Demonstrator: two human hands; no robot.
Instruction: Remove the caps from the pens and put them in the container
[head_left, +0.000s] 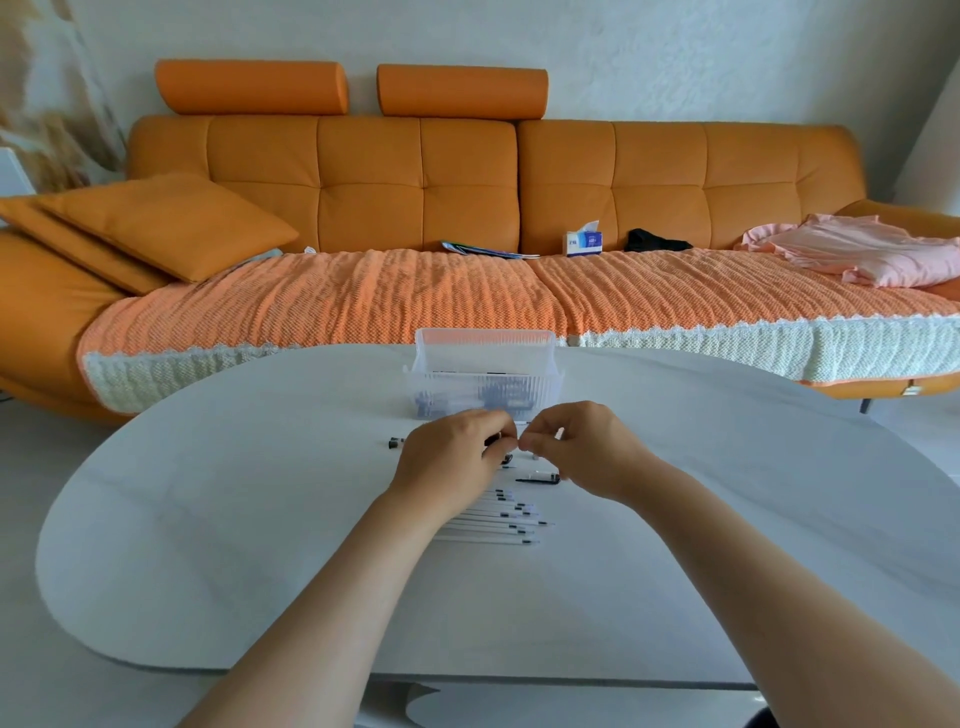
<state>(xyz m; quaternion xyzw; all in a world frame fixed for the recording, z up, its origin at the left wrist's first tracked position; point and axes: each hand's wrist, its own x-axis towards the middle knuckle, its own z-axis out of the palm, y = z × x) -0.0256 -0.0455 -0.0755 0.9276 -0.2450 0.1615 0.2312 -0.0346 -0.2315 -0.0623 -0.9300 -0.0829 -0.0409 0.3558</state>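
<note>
My left hand (451, 460) and right hand (584, 451) pinch one pen (492, 441), mostly hidden. I should pull straight apart, gently, then drop its cap in the clear container (483, 387).

Head-worn wide-angle view, facing forward and down, table (208, 519) near, sofa (363, 182) beyond

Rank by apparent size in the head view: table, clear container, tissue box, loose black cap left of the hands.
1. table
2. clear container
3. tissue box, which is farther back on the sofa, so it may really be bigger than it looks
4. loose black cap
</note>
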